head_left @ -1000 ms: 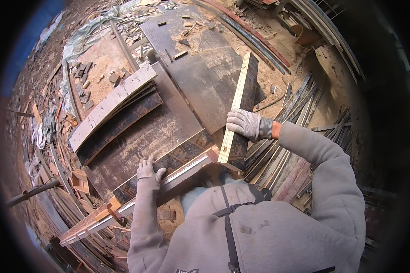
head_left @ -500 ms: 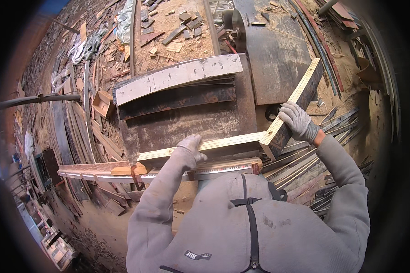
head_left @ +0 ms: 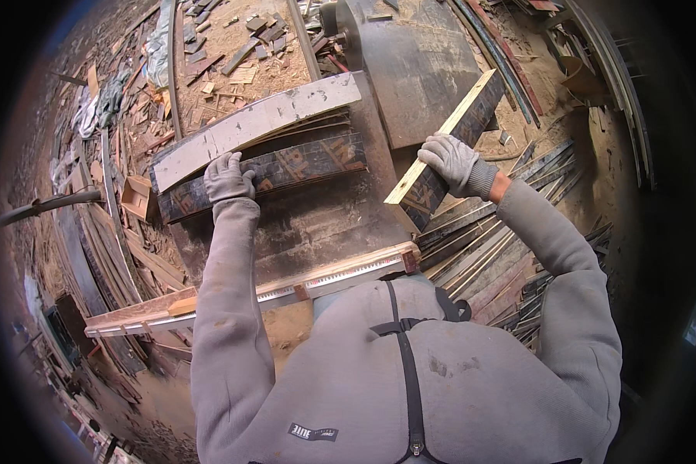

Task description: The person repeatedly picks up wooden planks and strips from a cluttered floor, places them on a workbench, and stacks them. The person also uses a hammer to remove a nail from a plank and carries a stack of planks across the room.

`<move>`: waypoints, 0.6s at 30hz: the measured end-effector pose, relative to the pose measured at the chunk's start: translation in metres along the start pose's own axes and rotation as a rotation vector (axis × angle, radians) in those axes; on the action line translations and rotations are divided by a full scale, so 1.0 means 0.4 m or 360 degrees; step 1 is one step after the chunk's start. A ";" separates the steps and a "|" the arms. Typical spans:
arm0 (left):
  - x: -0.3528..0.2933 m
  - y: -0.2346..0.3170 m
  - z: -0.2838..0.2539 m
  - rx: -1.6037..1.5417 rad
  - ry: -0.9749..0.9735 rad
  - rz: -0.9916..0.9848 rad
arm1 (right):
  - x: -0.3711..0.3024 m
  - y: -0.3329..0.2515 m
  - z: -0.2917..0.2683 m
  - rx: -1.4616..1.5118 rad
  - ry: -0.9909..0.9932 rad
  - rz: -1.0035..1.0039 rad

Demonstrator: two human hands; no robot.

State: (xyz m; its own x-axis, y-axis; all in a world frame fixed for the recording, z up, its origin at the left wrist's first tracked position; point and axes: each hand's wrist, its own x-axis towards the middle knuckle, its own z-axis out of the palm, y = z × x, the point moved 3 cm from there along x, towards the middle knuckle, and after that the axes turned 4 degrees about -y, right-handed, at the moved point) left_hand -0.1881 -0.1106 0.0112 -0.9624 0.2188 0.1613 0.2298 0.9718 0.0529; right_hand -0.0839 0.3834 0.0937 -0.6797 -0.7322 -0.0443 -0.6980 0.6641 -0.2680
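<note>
My left hand (head_left: 229,178), in a pale work glove, lies on the left part of a dark-faced plywood strip (head_left: 309,164), its fingers bent over the far edge. That strip rests on the worktable in front of a long, pale, scuffed board (head_left: 263,124), with other strip edges showing beneath the board. My right hand (head_left: 452,162), gloved too, is closed around a second plywood strip (head_left: 468,108) with a light layered edge and dark face. It is held slanting, over the table's right side. How my left thumb meets its strip is only partly visible.
Along the table's (head_left: 309,220) near edge runs a wooden rail with a measuring tape (head_left: 329,278). A dark metal sheet (head_left: 410,66) stands beyond. Long offcuts (head_left: 479,240) pile up at right, wood scraps (head_left: 259,35) litter the far ground, and an open wooden box (head_left: 138,197) sits at left.
My left hand has moved away from me and left, and the strip from the near edge now lies by the pale board, dark face up. The right-hand strip stays held, slightly further left in view.
</note>
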 end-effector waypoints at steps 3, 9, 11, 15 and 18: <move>-0.049 -0.021 0.071 -0.0100 0.0026 -0.0672 | 0.077 0.000 0.007 -0.0079 0.0063 -0.0031; -0.104 0.079 0.011 -0.0487 0.0528 -0.1299 | 0.220 -0.087 0.075 -0.0189 0.0021 0.0082; -0.198 0.172 0.001 -0.1538 0.0261 -0.1300 | 0.257 -0.146 0.100 -0.0286 0.0016 0.0103; -0.462 0.321 -0.002 -0.2796 -0.0764 -0.1291 | 0.334 -0.310 0.183 -0.0358 -0.0133 0.0136; -0.575 0.197 -0.027 -0.2642 -0.0444 -0.1212 | 0.357 -0.458 0.258 -0.0351 0.0102 0.0014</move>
State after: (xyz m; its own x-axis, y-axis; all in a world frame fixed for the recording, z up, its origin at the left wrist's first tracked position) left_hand 0.0527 -0.0852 -0.0112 -0.8671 0.0019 -0.4982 -0.4902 -0.1817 0.8525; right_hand -0.0296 0.1416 0.0372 -0.6938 -0.7200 0.0174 -0.7198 0.6924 -0.0506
